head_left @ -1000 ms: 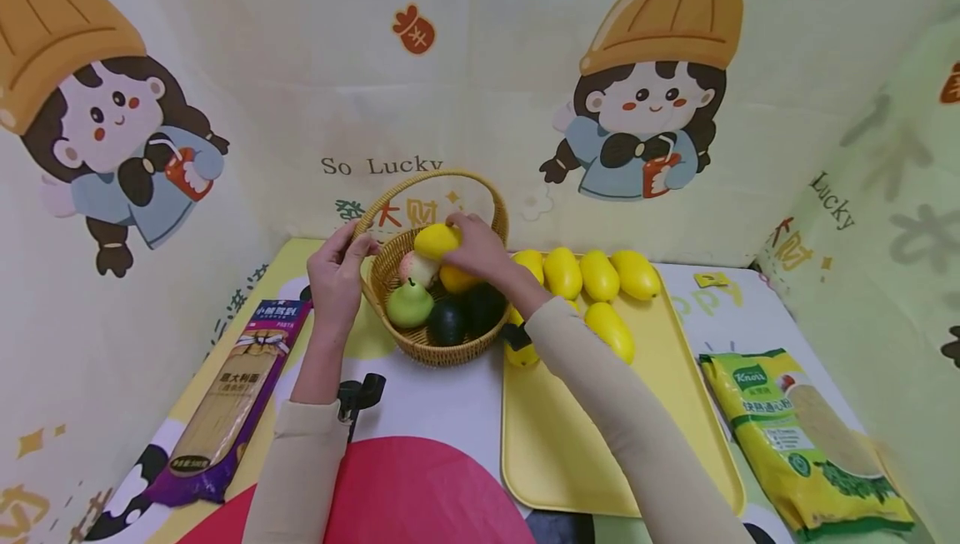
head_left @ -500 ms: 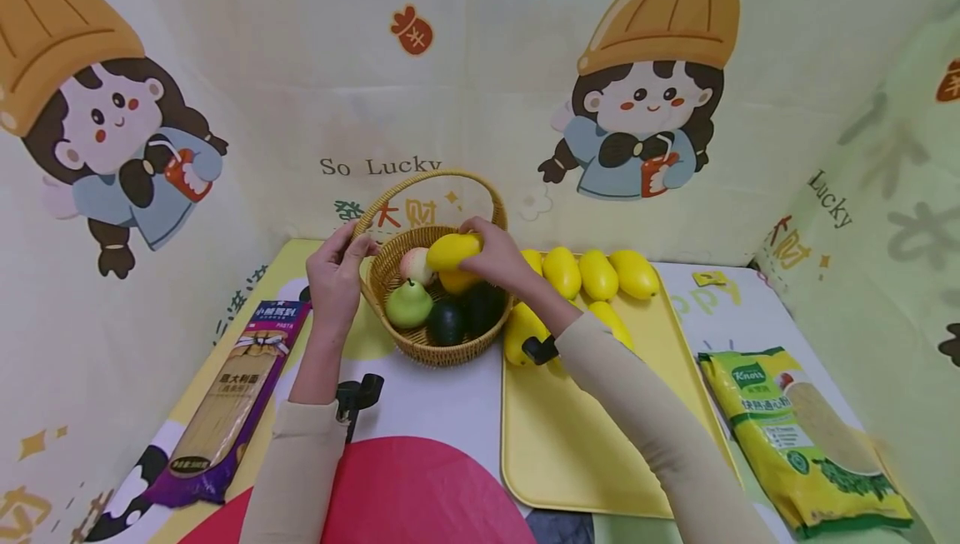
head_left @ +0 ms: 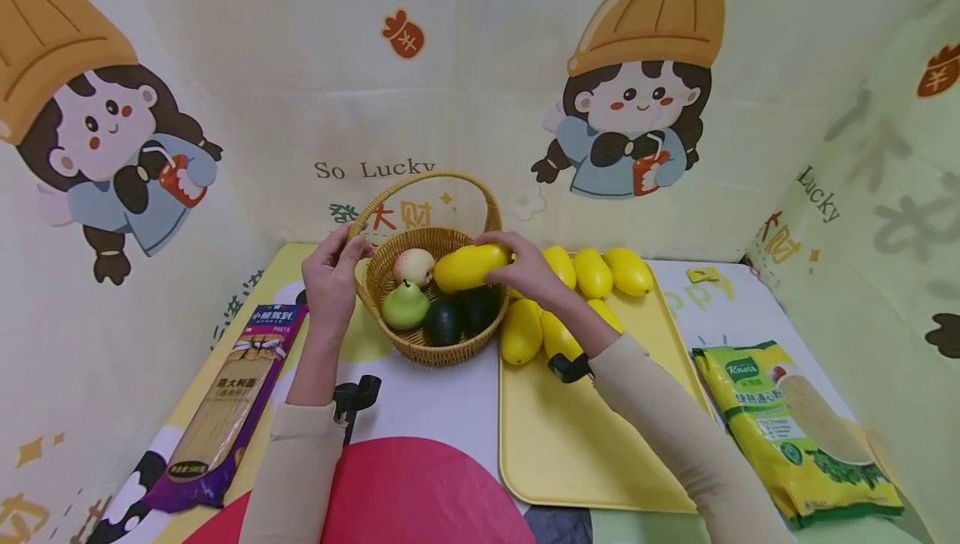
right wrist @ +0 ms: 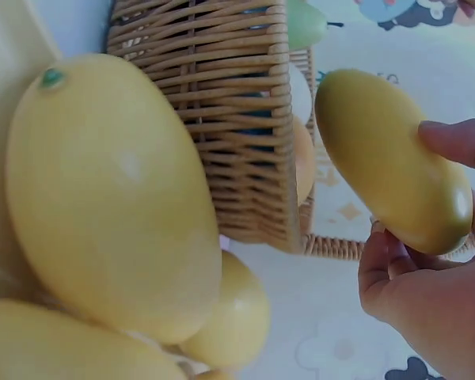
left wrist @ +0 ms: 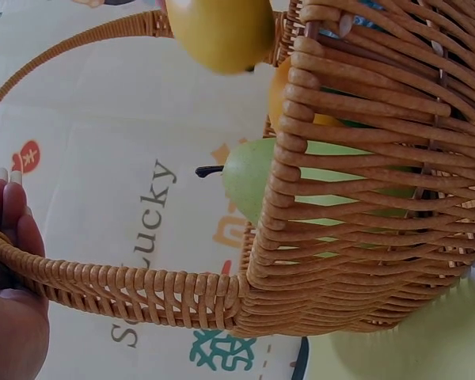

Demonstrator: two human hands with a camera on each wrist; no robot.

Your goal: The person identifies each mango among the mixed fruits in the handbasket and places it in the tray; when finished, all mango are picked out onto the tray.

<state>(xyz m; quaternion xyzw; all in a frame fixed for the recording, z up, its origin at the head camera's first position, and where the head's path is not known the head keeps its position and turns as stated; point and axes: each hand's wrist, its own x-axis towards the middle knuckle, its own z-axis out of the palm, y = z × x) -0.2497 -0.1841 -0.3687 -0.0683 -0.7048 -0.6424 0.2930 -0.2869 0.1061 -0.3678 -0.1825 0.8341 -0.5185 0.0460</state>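
My left hand (head_left: 330, 281) holds the handle (left wrist: 134, 289) of a wicker basket (head_left: 427, 354) on its left side. Between the thumb and fingers of my right hand (head_left: 521, 267) is a yellow mango (head_left: 471, 267), raised over the right part of the basket. The right wrist view shows the same mango (right wrist: 388, 158) apart from the basket's rim, pinched near one end. Inside the basket lie a green pear (head_left: 406, 306), a pale pink peach (head_left: 415, 267) and dark avocados (head_left: 443, 322). An orange fruit (right wrist: 303, 162) in there is hidden from the head view.
A yellow tray (head_left: 600, 444) with several mangoes (head_left: 521, 332) stands right of the basket. At the far left lies a purple pasta packet (head_left: 228, 402), and a yellow-green Knorr bag (head_left: 795, 431) lies at the right. A printed cloth wall (head_left: 480, 94) rises behind.
My right hand has drawn the mango rightward, from above the basket's middle to its right side, uncovering the peach. My left hand stays at the handle. The head view has shifted slightly.
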